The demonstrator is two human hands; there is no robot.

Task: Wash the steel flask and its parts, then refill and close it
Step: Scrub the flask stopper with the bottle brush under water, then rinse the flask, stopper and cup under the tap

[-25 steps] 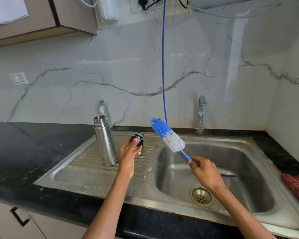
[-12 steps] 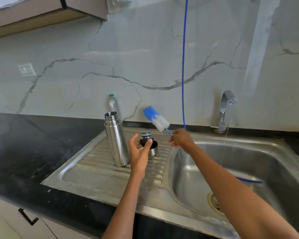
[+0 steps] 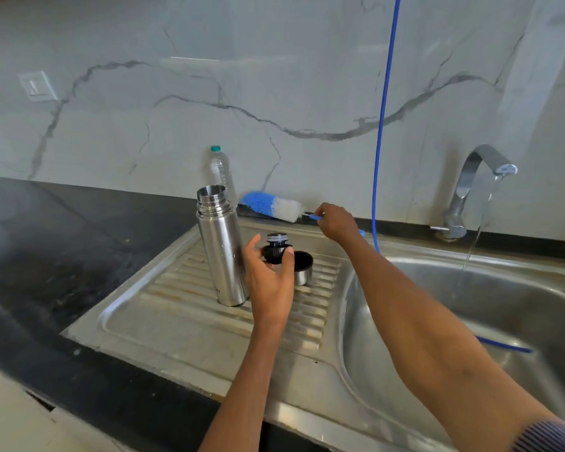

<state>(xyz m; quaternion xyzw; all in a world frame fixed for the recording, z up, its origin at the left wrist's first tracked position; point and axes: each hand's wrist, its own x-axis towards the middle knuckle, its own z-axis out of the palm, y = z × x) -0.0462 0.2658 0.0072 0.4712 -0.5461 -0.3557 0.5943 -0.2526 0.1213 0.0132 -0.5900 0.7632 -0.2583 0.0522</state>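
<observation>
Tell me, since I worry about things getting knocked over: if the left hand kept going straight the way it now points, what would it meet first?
Probably the steel cup, just beyond the black stopper that the left hand holds. The flask stands to its left, seemingly off that line, though depth is uncertain.

The flask (image 3: 224, 252) is brushed steel with a soft sheen, wet in spots. The stopper (image 3: 276, 249) is black plastic; the cup (image 3: 303, 267) is steel, dark inside. The brush (image 3: 271, 205) has fluffy blue and white bristles. The sink (image 3: 190, 324) is dull, ribbed steel, the desk (image 3: 56, 243) mottled black stone, the wall (image 3: 274, 76) glossy veined marble.
</observation>
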